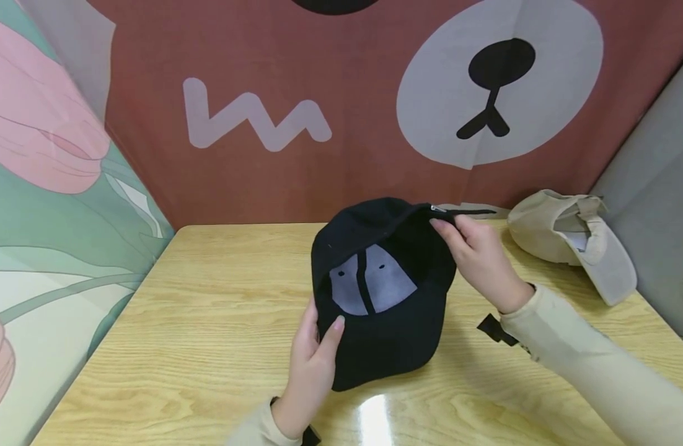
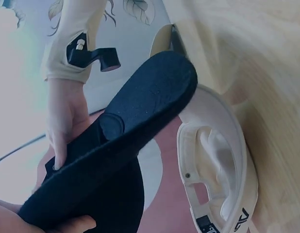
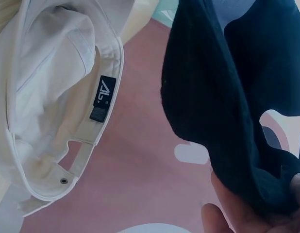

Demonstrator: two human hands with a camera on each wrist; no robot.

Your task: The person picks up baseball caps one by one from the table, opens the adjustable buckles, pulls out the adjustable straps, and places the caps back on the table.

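Observation:
A black baseball cap [image 1: 388,341] is held over the table, its inside facing up and its brim toward the person. My left hand [image 1: 310,378] grips the left side of the brim, thumb on the upper face. At the cap's back edge, my right hand [image 1: 486,266] pinches the rim beside a small metal buckle [image 1: 438,209]. A thin black strap [image 1: 475,212] sticks out past those fingers. Pale panels [image 1: 349,288] with two dark eyelets show inside the crown. The left wrist view catches the brim [image 2: 159,82] edge-on.
A beige cap [image 1: 533,232] lies on its side at the table's back right; its black label [image 3: 105,94] shows in the right wrist view. The wooden table [image 1: 207,310] meets a brown printed backdrop [image 1: 252,186] behind and a grey panel [image 1: 659,167] at the right.

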